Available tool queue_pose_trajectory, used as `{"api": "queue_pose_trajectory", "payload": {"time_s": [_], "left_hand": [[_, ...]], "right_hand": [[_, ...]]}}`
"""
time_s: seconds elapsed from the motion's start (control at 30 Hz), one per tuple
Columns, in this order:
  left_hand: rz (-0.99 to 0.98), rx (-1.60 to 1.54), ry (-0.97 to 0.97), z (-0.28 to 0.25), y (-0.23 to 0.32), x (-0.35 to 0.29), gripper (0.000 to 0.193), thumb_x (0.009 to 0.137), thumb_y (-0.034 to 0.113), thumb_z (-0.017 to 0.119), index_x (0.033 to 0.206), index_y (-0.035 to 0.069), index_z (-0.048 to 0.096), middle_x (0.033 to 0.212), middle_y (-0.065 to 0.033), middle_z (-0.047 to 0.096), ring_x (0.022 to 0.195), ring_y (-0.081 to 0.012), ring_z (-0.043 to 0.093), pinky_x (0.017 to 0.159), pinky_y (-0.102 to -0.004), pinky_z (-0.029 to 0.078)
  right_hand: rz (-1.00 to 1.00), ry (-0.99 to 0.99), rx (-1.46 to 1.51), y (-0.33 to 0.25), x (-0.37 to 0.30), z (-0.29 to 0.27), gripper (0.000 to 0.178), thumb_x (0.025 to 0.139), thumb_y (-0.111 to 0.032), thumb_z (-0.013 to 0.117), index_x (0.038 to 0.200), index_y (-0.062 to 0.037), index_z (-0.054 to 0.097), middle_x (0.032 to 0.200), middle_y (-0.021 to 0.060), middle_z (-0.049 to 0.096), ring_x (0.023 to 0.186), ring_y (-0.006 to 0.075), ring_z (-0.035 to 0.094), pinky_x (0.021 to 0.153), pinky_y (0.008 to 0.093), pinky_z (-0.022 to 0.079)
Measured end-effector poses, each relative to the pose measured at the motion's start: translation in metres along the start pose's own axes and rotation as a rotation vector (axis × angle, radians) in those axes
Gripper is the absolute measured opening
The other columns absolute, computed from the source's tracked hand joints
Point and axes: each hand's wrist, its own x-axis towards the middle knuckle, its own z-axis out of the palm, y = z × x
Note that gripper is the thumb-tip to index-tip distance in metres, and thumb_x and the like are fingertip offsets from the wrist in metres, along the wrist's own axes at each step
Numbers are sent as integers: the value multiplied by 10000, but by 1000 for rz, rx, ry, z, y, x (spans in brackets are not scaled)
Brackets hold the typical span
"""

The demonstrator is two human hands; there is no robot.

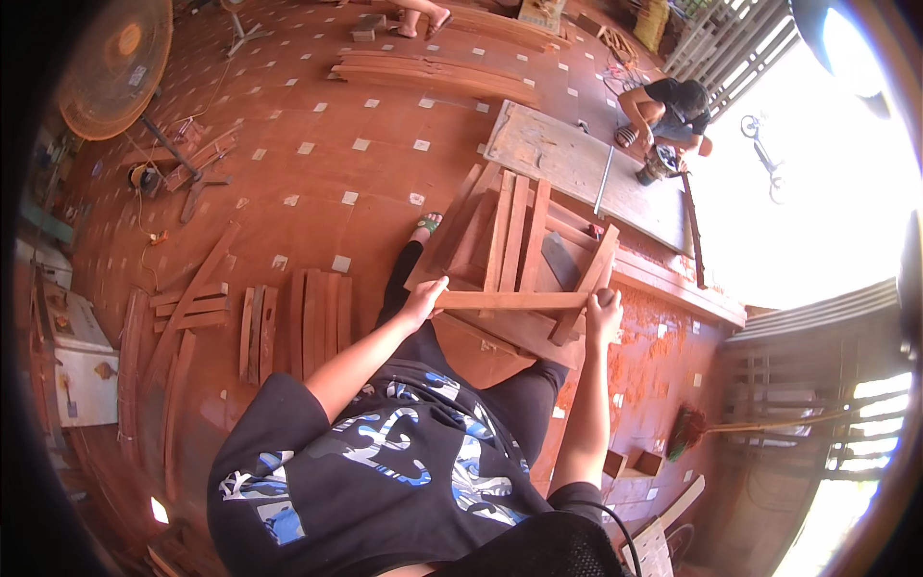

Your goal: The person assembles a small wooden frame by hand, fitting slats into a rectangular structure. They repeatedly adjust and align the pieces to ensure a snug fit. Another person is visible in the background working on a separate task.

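Note:
A reddish-brown wooden bar (514, 301) lies crosswise in front of me. My left hand (421, 302) is closed round its left end. My right hand (603, 319) is closed at the other end, near a slanting wooden piece (598, 258); a small dark rounded thing shows at its fingers, too unclear to name. Beyond the bar, several narrow wooden strips (514, 226) run away from me over wider boards (466, 226). Whether the strips are joined to the bar, I cannot tell. A dark grey flat plate (561, 260) lies between the strips and the slanting piece.
A person (673, 106) crouches at a pale board (577, 159) with a power tool (661, 162). Wooden strips (322, 317) lie on the tiled floor to my left. A standing fan (120, 67) is at far left, a broom (687, 430) at right. Another person's legs (415, 14) show at the top.

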Motion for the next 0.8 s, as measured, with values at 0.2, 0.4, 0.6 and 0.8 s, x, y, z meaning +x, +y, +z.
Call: {"api": "queue_pose_trajectory", "payload": {"time_s": [0.2, 0.4, 0.6, 0.8], "left_hand": [[-193, -106, -120, -4, 12, -17, 362, 1012, 453, 551, 899, 109, 578, 599, -12, 526, 457, -78, 445, 417, -228, 317], [-109, -101, -148, 1, 8, -16, 243, 1005, 326, 607, 1030, 85, 607, 790, -43, 626, 577, -104, 579, 482, -221, 432], [-274, -232, -252, -4, 13, -20, 392, 938, 241, 732, 1248, 69, 564, 1069, -56, 671, 911, -218, 728, 818, -346, 601], [-313, -216, -339, -6, 11, -18, 326, 948, 265, 725, 1159, 29, 650, 1010, -48, 686, 858, -192, 717, 792, -328, 613]], "right_hand": [[-5, 206, 582, 2, -18, -22, 698, 897, -287, 694, 1450, 66, 455, 1355, 287, 589, 1233, 390, 593, 1047, 433, 457], [-23, 83, 993, -19, -49, -42, 628, 945, -196, 690, 1468, 41, 434, 1317, 171, 569, 1106, 216, 601, 925, 317, 513], [-402, 190, 655, -39, -103, -3, 605, 922, -180, 721, 1427, 38, 472, 1269, 176, 601, 1114, 225, 595, 924, 379, 510], [-389, 136, 84, -60, -124, 1, 710, 806, -212, 747, 1470, -146, 502, 1134, 161, 588, 1072, 388, 593, 883, 483, 524]]}}
